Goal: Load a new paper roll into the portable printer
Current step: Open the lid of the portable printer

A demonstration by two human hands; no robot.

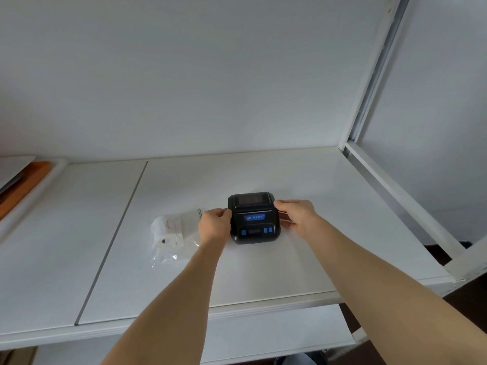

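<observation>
A small black portable printer (253, 218) with blue buttons and a blue label lies flat on the white shelf (303, 259), its lid shut. My left hand (214, 224) presses against the printer's left side. Against the right side, my right hand (295, 216) grips with thumb and fingers. A white paper roll (167, 231) lies in a clear plastic bag (188, 219) just left of my left hand, untouched.
An orange and white object (23, 188) lies at the shelf's far left. A white metal upright and rail (369, 164) border the shelf on the right. A dark seam (113, 241) divides the shelf boards.
</observation>
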